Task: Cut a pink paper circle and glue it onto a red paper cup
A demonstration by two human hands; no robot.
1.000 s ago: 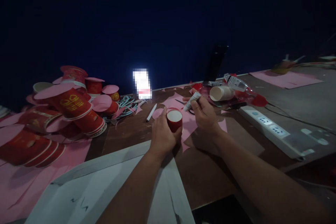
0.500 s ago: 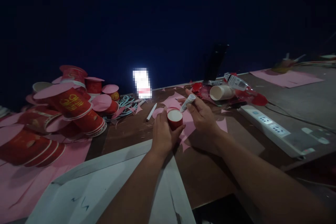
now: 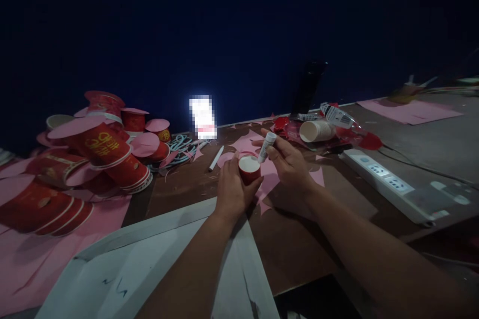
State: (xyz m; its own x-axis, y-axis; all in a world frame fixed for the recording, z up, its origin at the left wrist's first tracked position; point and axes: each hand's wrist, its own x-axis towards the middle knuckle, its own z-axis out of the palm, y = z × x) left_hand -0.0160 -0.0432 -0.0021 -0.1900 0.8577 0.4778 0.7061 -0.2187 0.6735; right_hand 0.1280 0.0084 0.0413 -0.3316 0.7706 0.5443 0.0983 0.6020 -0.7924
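Observation:
My left hand (image 3: 232, 190) is wrapped round a small red paper cup (image 3: 249, 168), holding it upright over the brown table (image 3: 299, 239). My right hand (image 3: 290, 162) grips a white glue stick (image 3: 267, 146) between thumb and fingers, its lower end close to the cup's right rim. Pink paper cut-outs (image 3: 269, 179) lie under and behind both hands.
A heap of red cups with pink paper lids (image 3: 93, 152) fills the left side. A white board (image 3: 157, 269) lies near me. A white pen (image 3: 216, 158) and scissors (image 3: 181, 145) lie behind the cup. A sleeve of cups (image 3: 325, 130) and a power strip (image 3: 389, 182) sit on the right.
My right hand has turned the glue stick from lying sideways to more upright and brought it closer to the cup. The left hand keeps the cup nearly still.

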